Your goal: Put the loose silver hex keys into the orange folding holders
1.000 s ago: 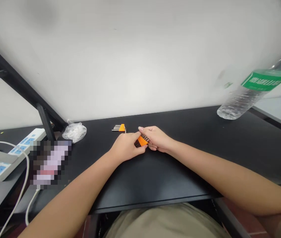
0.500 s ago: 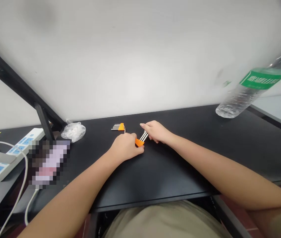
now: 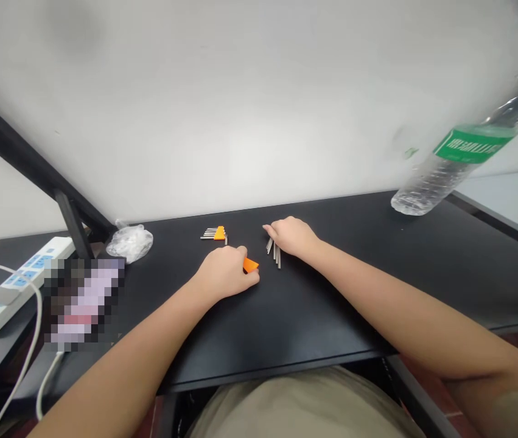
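My left hand (image 3: 225, 272) is closed round an orange plastic holder (image 3: 250, 265), whose edge shows between thumb and fingers. To its right, my right hand (image 3: 291, 236) grips several silver metal keys (image 3: 277, 252); their ends stick out below the fingers, apart from the holder. Behind my left hand, a second orange holder (image 3: 219, 233) lies on the black table (image 3: 277, 328) with several silver keys in it, pointing left.
A crumpled clear plastic bag (image 3: 129, 242) lies at the left, near a black metal frame (image 3: 70, 222). A white power strip (image 3: 21, 286), cables and a blurred-out flat object (image 3: 85, 304) are further left. A large bottle with a green label (image 3: 474, 144) stands at the back right.
The silver keys have come out of the orange holder and are now in my right hand alone. My left hand still has the holder. The view has shifted slightly.
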Available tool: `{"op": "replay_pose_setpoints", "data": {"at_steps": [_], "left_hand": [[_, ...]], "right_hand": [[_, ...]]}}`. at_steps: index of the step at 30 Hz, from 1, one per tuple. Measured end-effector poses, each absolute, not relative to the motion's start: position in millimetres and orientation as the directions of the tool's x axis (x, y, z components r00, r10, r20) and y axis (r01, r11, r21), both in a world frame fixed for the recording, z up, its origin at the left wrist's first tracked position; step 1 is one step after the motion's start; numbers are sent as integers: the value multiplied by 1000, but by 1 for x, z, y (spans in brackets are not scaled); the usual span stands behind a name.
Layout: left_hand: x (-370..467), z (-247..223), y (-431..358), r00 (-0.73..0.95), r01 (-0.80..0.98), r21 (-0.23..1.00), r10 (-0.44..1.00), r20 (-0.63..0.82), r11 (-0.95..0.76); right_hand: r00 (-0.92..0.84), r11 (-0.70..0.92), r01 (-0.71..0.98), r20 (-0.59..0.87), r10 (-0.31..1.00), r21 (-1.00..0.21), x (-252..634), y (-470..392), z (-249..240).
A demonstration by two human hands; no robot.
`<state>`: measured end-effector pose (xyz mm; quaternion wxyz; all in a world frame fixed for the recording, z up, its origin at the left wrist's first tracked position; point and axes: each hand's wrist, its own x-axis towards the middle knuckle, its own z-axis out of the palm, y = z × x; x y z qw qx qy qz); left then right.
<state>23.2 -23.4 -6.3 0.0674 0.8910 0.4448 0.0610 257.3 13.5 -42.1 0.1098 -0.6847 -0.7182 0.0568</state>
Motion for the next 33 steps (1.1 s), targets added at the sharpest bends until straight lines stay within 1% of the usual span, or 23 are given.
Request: {"op": "replay_pose_setpoints", "data": {"at_steps": [2, 4, 9, 11, 13, 14, 16, 18, 19, 22, 24, 28, 33], "left_hand": [[22, -6, -22, 598, 784, 176, 800, 48, -596], [21, -5, -22, 592, 789, 176, 805, 43, -589], [18, -5, -19, 593, 785, 188, 804, 45, -590], [17, -5, -18, 599, 779, 198, 800, 47, -595], [16, -6, -17, 605, 773, 208, 795, 47, -600], [15, -7, -17, 607, 770, 211, 793, 46, -602], [15, -7, -16, 610, 768, 216, 791, 41, -603], [16, -8, -16, 608, 770, 219, 793, 35, -600], [16, -8, -16, 607, 770, 221, 794, 32, -598], [16, -7, -16, 610, 768, 225, 792, 28, -600], [16, -7, -16, 611, 769, 220, 791, 23, -601], [16, -6, -15, 606, 777, 206, 795, 9, -595], [16, -3, -15, 599, 780, 232, 801, -8, -581]], "right_hand": [[-41, 53, 986, 80, 996, -160, 257, 11, -42], [-36, 45, 991, 74, 997, -128, 257, 10, -41], [15, -10, 992, 42, 999, -123, 272, 10, -34], [9, -6, 992, 26, 1000, -126, 288, 9, -28], [-92, 92, 983, 7, 996, -157, 306, 6, -21], [-175, 167, 964, -18, 984, -207, 315, 3, -18], [-302, 266, 906, -63, 951, -331, 327, -3, -14], [-389, 336, 852, -55, 920, -401, 329, -8, -12], [-426, 375, 832, -38, 904, -408, 327, -9, -12], [-535, 496, 782, 2, 845, -379, 314, -9, -14], [-573, 538, 759, 16, 819, -366, 305, -8, -15], [-552, 537, 774, 60, 832, -336, 293, -8, -18], [-497, 494, 817, 71, 865, -297, 282, -17, -20]]}}
